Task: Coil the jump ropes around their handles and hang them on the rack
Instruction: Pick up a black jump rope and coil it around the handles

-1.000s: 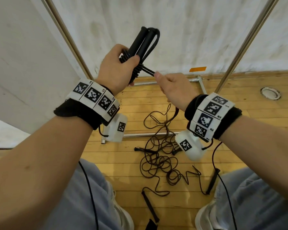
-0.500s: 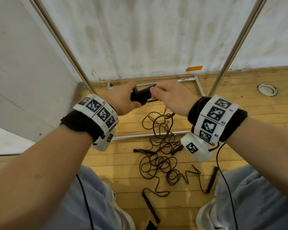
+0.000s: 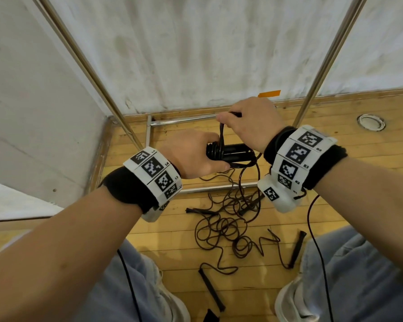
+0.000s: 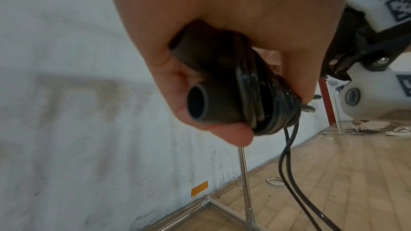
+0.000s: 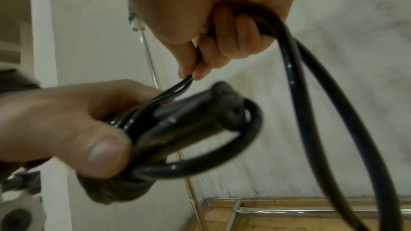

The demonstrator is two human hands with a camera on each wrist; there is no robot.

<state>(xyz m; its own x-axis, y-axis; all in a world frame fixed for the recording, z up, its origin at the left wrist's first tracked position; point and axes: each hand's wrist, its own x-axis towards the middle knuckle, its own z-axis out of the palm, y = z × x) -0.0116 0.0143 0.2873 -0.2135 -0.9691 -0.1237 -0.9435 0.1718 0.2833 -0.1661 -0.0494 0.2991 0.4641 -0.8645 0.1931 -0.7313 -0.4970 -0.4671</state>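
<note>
Hands: left grips handles, right pinches rope | floor: tangled ropes | rack beyond

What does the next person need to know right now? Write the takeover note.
Left hand: grips the paired black handles, which lie level, with several turns of rope already wound at its end of them.
Right hand: holds the free rope just above the handles, doubled strands running down to the coil.
Done: first rope partly coiled; a loop still hangs below the handles.
Left: finish winding and hang it on the metal rack. The tangled ropes on the floor, with loose handles scattered around them, still need coiling and hanging. Nothing is seen hanging on the rack in these views.
</note>
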